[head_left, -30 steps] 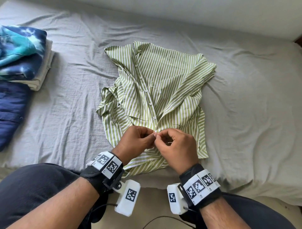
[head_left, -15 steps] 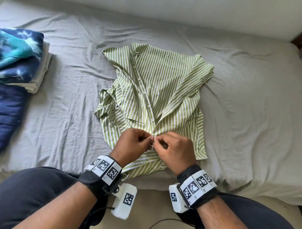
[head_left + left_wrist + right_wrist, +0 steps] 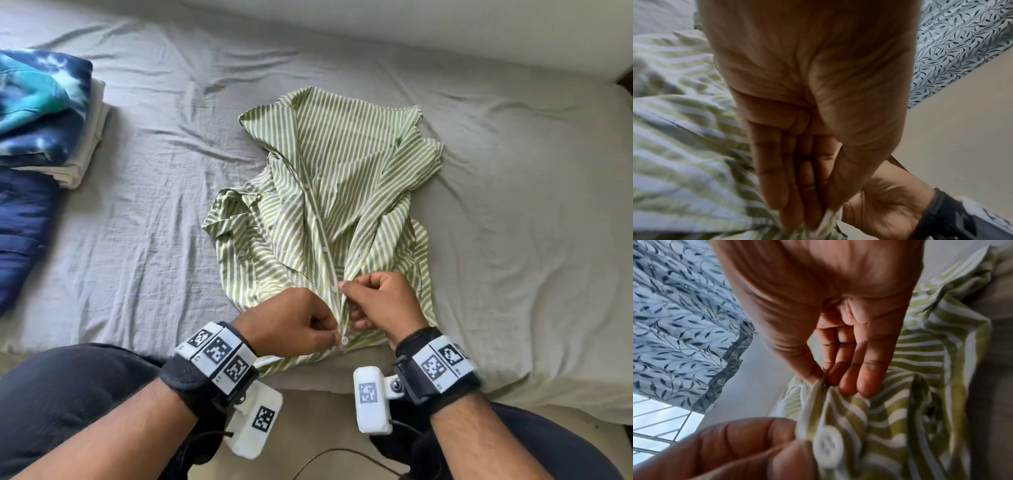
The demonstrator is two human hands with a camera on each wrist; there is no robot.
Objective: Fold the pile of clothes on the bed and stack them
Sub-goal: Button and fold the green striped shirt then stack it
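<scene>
**Inspector:** Starting with the largest item. The bed [image 3: 496, 240], under a grey sheet, is carrying everything. What is lying on it?

**Assistant:** The green-striped shirt [image 3: 342, 178] is lying crumpled near the middle, front side up, collar away from the person and hem at the near edge. It is sitting well apart from the folded stack [image 3: 51, 120] at the far left, where a tie-dye garment is resting on pale folded items, with a navy garment [image 3: 20, 233] just beside it.

**Inspector:** And the hands?

**Assistant:** Both are working at the placket near the hem. The left hand [image 3: 291, 325] is curling thumb and fingers into a pinch on the button-side edge. The right hand [image 3: 383, 301] is pinching the opposite edge, thumb against forefinger, the other fingers loosely bent. A white button [image 3: 828, 446] is showing just below that pinch in the right wrist view.

**Inspector:** Step in hand?

**Assistant:** In my judgement, the person is fastening a lower button before folding, so 1 shirt is remaining unfolded.

**Inspector:** Next move?

**Assistant:** Probably seating that button through its hole while holding both edges taut, then smoothing the shirt flat. Whether the button is already through, I cannot tell.
</scene>
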